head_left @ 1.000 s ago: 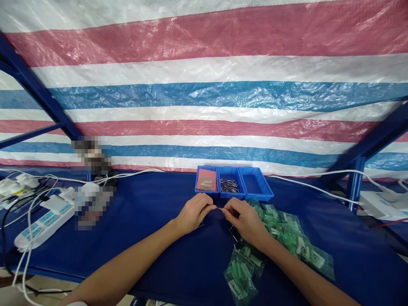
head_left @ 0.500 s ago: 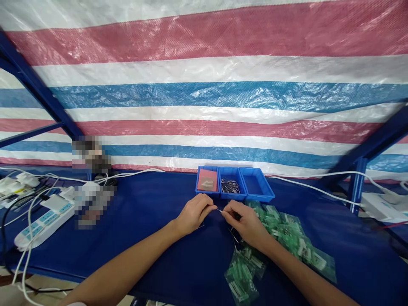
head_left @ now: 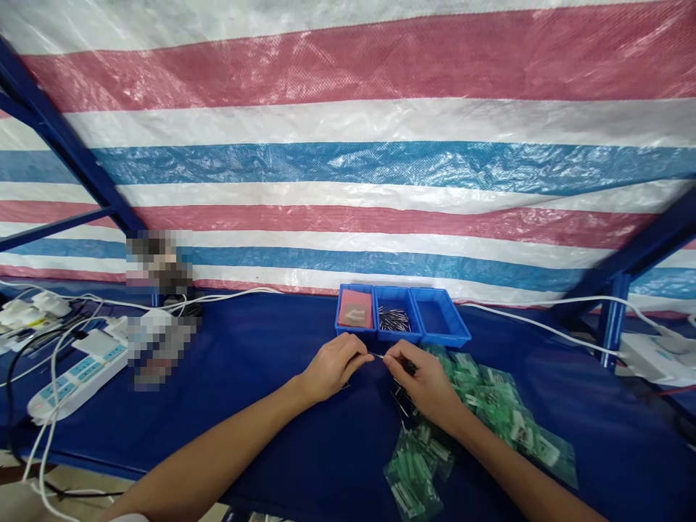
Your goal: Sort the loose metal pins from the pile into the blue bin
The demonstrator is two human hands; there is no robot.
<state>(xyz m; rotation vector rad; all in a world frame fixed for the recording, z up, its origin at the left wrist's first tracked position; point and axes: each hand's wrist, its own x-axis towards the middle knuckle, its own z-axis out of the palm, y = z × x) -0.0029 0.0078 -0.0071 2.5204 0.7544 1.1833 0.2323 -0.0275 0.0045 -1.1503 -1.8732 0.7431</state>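
Note:
My left hand (head_left: 336, 365) and my right hand (head_left: 417, 375) face each other just in front of the blue bins. Thumb and forefinger of each pinch a thin pale rod (head_left: 378, 355) that spans the small gap between them. What the rod is cannot be made out. Behind my left hand, a blue bin (head_left: 355, 330) holds a pink piece with pale bits on it. The middle bin holds many thin dark metal pieces (head_left: 394, 319). Several dark thin pieces (head_left: 402, 403) lie on the table below my right hand.
Green plastic packets (head_left: 489, 395) spread to the right, with more packets (head_left: 410, 478) nearer the front. The right blue bin (head_left: 440, 315) stands behind. At left are a white power strip (head_left: 81, 373) and cables. A striped sheet (head_left: 348, 167) hangs behind the blue table (head_left: 239, 348).
My hands have moved slightly apart, and more of the thin rod shows between the fingertips. The view has shifted a little.

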